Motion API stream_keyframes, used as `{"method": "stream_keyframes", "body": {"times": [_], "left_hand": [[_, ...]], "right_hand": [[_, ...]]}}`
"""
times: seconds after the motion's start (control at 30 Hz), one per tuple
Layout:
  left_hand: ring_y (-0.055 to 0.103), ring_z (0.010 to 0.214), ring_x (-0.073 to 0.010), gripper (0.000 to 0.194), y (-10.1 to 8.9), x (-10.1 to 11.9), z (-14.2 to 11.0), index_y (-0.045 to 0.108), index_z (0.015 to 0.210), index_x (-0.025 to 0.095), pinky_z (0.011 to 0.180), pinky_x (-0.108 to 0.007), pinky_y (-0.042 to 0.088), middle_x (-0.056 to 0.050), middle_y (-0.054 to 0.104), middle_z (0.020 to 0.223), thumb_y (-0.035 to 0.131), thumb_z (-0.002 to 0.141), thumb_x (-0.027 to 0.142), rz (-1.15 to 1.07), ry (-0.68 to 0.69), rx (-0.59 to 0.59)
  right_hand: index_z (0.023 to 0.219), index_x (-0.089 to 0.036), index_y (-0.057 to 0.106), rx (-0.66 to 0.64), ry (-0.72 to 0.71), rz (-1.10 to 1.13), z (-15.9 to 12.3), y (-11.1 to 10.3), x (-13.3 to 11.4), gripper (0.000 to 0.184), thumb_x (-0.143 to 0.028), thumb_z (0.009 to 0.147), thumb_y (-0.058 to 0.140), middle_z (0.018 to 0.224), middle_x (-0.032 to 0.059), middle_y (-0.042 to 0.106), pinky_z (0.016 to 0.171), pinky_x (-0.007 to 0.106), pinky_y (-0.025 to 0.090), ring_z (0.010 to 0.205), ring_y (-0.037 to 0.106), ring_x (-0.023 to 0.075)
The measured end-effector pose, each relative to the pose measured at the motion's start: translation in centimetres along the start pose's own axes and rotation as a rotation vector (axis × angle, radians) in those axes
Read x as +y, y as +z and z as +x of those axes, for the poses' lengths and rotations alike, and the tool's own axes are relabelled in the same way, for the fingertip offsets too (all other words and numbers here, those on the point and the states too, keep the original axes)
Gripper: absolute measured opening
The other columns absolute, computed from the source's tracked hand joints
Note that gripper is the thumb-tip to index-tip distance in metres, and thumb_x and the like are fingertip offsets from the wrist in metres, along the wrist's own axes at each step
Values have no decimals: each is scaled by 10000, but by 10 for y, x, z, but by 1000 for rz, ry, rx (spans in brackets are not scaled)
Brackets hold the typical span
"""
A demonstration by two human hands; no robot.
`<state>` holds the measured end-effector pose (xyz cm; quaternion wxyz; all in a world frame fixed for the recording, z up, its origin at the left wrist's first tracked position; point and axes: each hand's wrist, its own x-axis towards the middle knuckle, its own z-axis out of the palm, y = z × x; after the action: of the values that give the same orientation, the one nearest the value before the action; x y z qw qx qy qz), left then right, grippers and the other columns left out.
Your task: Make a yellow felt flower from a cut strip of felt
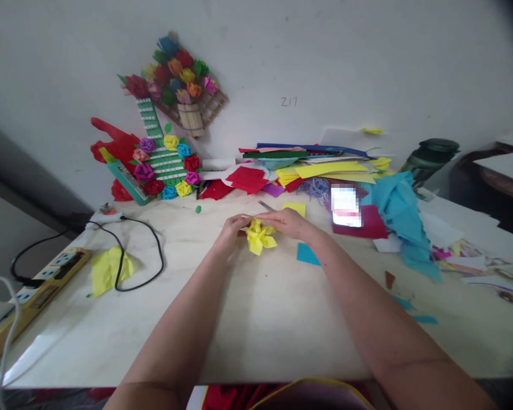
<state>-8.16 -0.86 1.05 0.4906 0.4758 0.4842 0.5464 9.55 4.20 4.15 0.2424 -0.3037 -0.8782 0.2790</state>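
The left hand [231, 234] and the right hand [291, 222] meet at a yellow paper flower [260, 239], just above or on the middle of the table [256, 330]. The left hand closes on the flower's upper left side, while the right fingers reach across its top edge; whether they pinch the paper or only steady it, I cannot tell. The flower looks well along: several pointed petals fan out towards the person, though its centre and base are partly hidden, so whether it is fully fastened cannot be told. No stem or leaf shows on it. Just behind the right fingers lies a slim metal tool [264, 205], perhaps scissors. A yellow paper square [298, 209] and a blue paper square [308, 254] lie near the right hand, flat and seemingly unworked. Farther back stands a green-and-white striped ornament [166, 166], its lower part ringed with colourful paper roses that look finished, with a green glue bottle [129, 181] leaning beside it. Stacked coloured sheets [333, 169] lie along the wall, a lit phone [346, 206] rests on dark red paper [373, 222], and a creased yellow sheet [106, 272] lies by the black cable [160, 245].
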Motion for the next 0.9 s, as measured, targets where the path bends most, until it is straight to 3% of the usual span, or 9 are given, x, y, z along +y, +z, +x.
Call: {"method": "stream_keyframes", "body": {"times": [0.47, 0.73, 0.9], "left_hand": [[533, 563, -133, 187, 1, -1, -1, 597, 679, 136, 541, -240, 386, -25, 598, 611, 579, 596, 303, -16, 5, -9], [540, 585, -121, 213, 3, 4, -4, 605, 741, 130, 559, -235, 389, -35, 613, 667, 585, 640, 317, -31, 11, -111], [526, 569, -111, 219, 3, 5, -4, 606, 737, 125, 550, -228, 381, -31, 602, 647, 581, 655, 327, -4, 11, -151]], "right_hand": [[1061, -359, 549, -52, -45, -32, 0, -1, 3, 305, -303, 786, 431, 1065, -67, 588, 815, 281, 417, 944, 552, 163], [1003, -293, 603, 75, -84, -187, 4, 4, 4, 303, -391, 781, 421, 909, 10, 623, 674, 231, 392, 797, 554, 138], [922, -279, 638, 101, -67, -257, 6, 8, 4, 284, -395, 778, 422, 847, 6, 609, 628, 208, 360, 752, 540, 120]]}}
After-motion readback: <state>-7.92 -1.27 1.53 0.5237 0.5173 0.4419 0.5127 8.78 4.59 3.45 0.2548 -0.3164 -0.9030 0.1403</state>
